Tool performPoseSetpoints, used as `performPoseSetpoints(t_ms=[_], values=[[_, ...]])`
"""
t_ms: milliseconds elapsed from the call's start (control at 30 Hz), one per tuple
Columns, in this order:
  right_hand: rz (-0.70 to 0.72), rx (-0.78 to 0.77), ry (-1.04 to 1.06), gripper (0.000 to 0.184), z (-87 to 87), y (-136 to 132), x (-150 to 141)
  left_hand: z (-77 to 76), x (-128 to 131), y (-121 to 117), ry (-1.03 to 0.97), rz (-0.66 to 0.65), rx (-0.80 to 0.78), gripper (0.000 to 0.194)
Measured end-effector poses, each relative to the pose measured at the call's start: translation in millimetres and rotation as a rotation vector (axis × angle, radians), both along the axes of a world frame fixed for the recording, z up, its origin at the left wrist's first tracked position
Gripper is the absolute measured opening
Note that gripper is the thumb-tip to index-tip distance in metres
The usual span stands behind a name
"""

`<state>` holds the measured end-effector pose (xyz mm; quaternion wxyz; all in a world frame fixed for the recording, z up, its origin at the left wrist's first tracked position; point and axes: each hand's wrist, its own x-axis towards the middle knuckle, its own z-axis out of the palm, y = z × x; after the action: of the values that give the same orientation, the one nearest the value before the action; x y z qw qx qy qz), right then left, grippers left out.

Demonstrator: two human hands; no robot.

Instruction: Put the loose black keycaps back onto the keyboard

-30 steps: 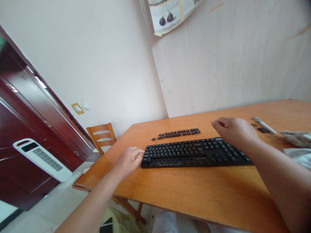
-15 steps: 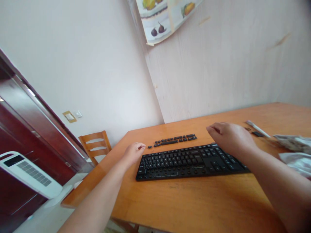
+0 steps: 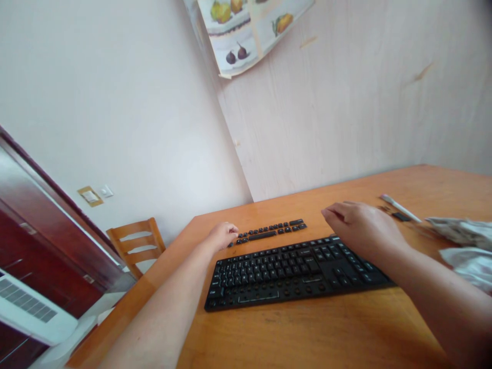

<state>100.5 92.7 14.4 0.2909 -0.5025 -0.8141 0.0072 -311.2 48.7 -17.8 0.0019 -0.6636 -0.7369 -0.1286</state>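
A black keyboard (image 3: 269, 271) lies on the wooden table, its front row of switches bare of keycaps. Behind it, loose black keycaps (image 3: 277, 227) stand in two rows, with a long spacebar keycap (image 3: 262, 236) in the nearer row. My left hand (image 3: 222, 237) is at the left end of these rows, its fingers curled together at the end keycaps; I cannot make out what is between the fingertips. Above the keyboard's right part hovers my right hand (image 3: 363, 225), closed with thumb against the curled fingers; whatever it may hold is hidden.
To the right lie a white brush-like stick (image 3: 400, 207), a small black piece (image 3: 401, 217) and a crumpled cloth and plastic (image 3: 465, 241). A wooden chair (image 3: 138, 243) stands past the table's left edge. A fruit picture (image 3: 246, 31) hangs on the wall.
My left hand has moved back toward the loose keycaps and now covers part of their left end. The right hand stays closed over the keyboard. The view has shifted slightly.
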Motion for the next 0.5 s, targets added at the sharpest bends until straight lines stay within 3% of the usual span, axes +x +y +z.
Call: performPoseSetpoints(t_ms=[500], values=[[-0.008,0.043,0.012,0.040,-1.4,-1.3,-0.8,9.4,6.2,21.4,0.166,-0.072,-0.154,0.020]])
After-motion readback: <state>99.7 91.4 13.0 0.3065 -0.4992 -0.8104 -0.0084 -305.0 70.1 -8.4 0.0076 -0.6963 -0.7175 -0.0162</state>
